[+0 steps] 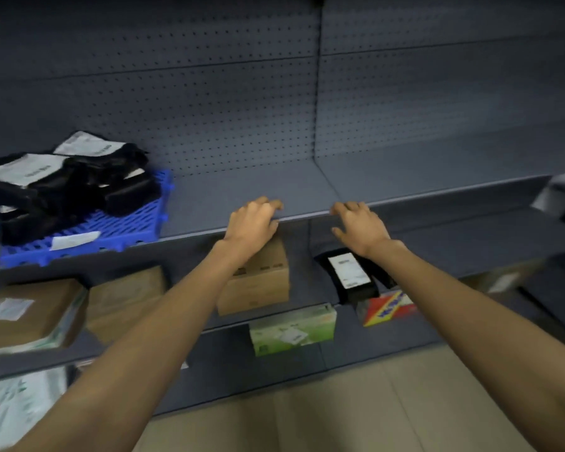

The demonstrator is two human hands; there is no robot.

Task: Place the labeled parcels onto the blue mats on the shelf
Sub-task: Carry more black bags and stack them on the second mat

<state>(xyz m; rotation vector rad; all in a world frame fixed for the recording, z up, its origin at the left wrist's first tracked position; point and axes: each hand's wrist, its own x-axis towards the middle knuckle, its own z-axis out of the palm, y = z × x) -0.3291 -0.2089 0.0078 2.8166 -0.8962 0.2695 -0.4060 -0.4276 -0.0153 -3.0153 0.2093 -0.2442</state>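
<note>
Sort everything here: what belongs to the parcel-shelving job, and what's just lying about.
Job: blue mat; black parcels on it; labelled black parcel lower down; left hand; right hand.
Lying about, seemingly: red and yellow box; plain brown box.

My left hand [252, 220] and right hand [359, 223], empty, at the shelf [242, 185] edge; black parcels [72, 181] piled on blue mat [121, 225].

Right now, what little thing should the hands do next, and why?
Probably lower the right hand to the black labeled parcel on the level just below it and grip it. Both that hand and the left hand hold nothing at the shelf edge. That parcel looks nearest, its label shows, and it isn't on the blue mat yet.
</note>
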